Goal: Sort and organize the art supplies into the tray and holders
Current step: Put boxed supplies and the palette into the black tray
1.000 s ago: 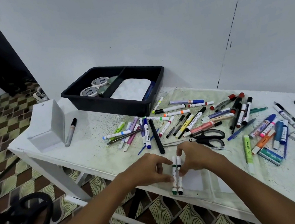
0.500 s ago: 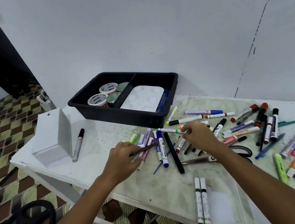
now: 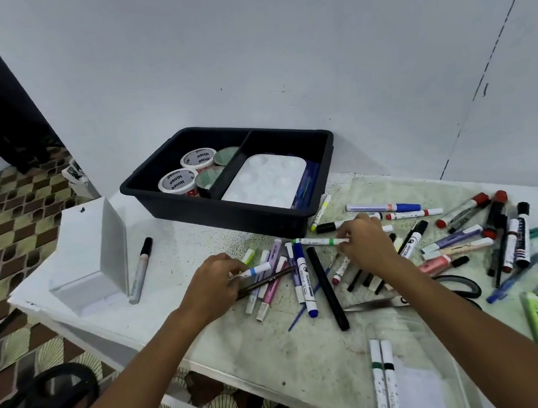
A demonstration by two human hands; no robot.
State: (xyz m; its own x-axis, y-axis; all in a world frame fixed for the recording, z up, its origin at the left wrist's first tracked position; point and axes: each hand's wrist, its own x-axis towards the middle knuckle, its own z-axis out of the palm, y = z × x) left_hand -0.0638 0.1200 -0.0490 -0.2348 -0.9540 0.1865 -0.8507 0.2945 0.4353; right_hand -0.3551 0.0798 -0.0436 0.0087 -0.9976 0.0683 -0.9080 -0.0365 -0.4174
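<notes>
A black divided tray stands at the back of the white table, with tape rolls in its left part and a white paint palette in its right. Markers and pens lie scattered across the table. My left hand pinches a white marker with a blue band at the left of the pile. My right hand pinches a thin white marker with green bands. Two white markers with green bands lie side by side on a clear flat tray at the near edge.
A white box holder stands at the table's left end with a grey marker beside it. Scissors lie under my right forearm. More markers and highlighters fill the right side. The table's near edge drops to a patterned floor.
Both hands left the two green-banded markers on the clear tray and reached into the pile. The left now pinches a blue-banded marker, the right a green-banded one.
</notes>
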